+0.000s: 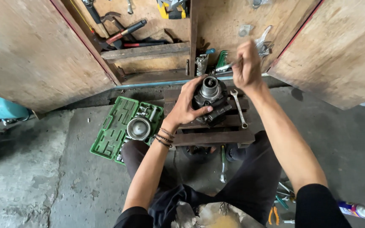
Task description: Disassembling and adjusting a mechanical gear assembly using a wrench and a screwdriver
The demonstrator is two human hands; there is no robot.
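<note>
My left hand (pixel 187 105) grips the side of a dark, greasy metal machine part (pixel 211 100) with a shiny round top, which stands on a small wooden slatted stool (pixel 216 136). My right hand (pixel 246 65) is raised above and behind the part, closed around a thin metal tool (pixel 228 66) that points left. A combination wrench (pixel 238 108) lies on the stool just right of the part.
An open green socket-set case (pixel 114 128) with a round gear (pixel 139 128) on it lies left of the stool. The open wooden cabinet (pixel 148 52) behind holds pliers, hex keys and other tools. A spray can (pixel 355 209) and loose tools lie at lower right.
</note>
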